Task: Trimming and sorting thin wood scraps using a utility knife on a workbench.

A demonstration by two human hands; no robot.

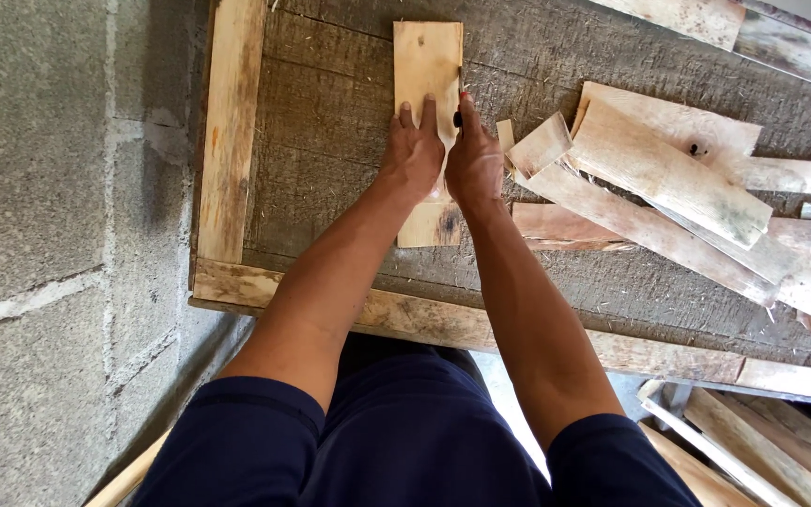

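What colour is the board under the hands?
Pale yellowish tan board, with a dark knot near its close end; the head view shows it, both hands pressing on it.

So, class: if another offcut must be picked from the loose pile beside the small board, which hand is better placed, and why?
Probably the right hand. It sits at the small board's right edge, next to the loose pile. The left hand lies flat on the board, farther from the pile, and can keep steadying it.

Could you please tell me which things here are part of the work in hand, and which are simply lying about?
In hand: small wood board, under left hand and right hand; workbench.
Lying about: pile of wood offcuts; slats below the bench.
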